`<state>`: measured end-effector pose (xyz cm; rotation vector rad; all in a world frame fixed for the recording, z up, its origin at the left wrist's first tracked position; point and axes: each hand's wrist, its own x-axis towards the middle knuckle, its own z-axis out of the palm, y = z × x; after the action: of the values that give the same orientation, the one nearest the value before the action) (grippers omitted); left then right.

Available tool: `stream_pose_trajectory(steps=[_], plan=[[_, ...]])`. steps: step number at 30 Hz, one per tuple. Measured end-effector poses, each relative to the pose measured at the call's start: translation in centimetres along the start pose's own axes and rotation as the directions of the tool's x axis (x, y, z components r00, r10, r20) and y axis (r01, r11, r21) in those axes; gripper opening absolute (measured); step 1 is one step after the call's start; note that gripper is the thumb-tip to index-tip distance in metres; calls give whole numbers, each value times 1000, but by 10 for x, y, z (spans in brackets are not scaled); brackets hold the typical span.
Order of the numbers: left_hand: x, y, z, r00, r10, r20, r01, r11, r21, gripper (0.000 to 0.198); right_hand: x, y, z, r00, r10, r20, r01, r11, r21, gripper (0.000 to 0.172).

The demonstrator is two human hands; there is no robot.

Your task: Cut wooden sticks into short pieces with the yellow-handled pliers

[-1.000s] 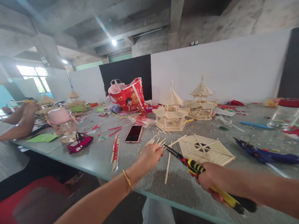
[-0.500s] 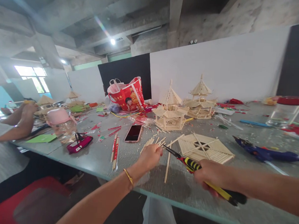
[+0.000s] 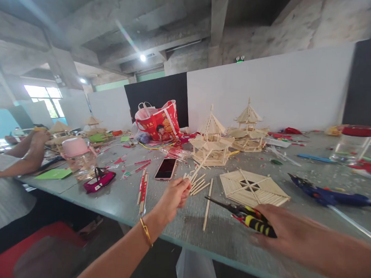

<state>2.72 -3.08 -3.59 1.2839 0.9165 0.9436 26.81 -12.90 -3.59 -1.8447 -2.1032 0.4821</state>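
My left hand (image 3: 174, 192), with a gold bangle at its wrist, is closed in a pinch on a thin wooden stick (image 3: 202, 164) that points up and away. My right hand (image 3: 280, 223), slightly blurred, is around the black-and-yellow handles of long-nose pliers (image 3: 246, 217), low over the table; some of its fingers are hidden. The pliers' dark jaws point left, across a single stick (image 3: 207, 207) on the table. Several short cut sticks (image 3: 198, 184) lie just beyond my left hand. A flat hexagonal stick panel (image 3: 232, 186) rests behind the pliers.
Two stick pavilions (image 3: 211, 150) stand behind. A phone (image 3: 165, 169), packaged sticks (image 3: 143, 190), a purple pouch (image 3: 99, 180) and a pink-lidded bottle (image 3: 76, 150) lie left. On the right are a blue glue gun (image 3: 330, 194) and a red-lidded jar (image 3: 351, 144). Another person's arm (image 3: 31, 152) rests far left.
The pliers have moved away from my left hand and turned, their handles now swung forward in my right hand. My left hand has drawn slightly left and down, with the stick tilted upward.
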Motion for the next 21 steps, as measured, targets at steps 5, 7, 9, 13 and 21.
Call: stream_pose_trajectory(steps=[5,7,9,13,21], plan=[[1,-2,2,999,31,-16,-29,997,67,33,-2,7,21,977,-173,-125,121,930,-348,38],[0,-4,4,1000,18,-19,-16,993,115,34,-1,11,35,953,-237,-190,135,891,-433,40],[-1,-7,7,1000,13,-20,-9,983,185,33,1,12,43,933,-283,-222,139,852,-505,42],[2,-10,13,998,66,7,-63,920,387,29,11,4,28,848,-416,-329,155,787,-596,36],[-2,3,44,991,72,113,-105,941,323,29,61,-15,-27,589,-786,-189,536,554,-637,23]])
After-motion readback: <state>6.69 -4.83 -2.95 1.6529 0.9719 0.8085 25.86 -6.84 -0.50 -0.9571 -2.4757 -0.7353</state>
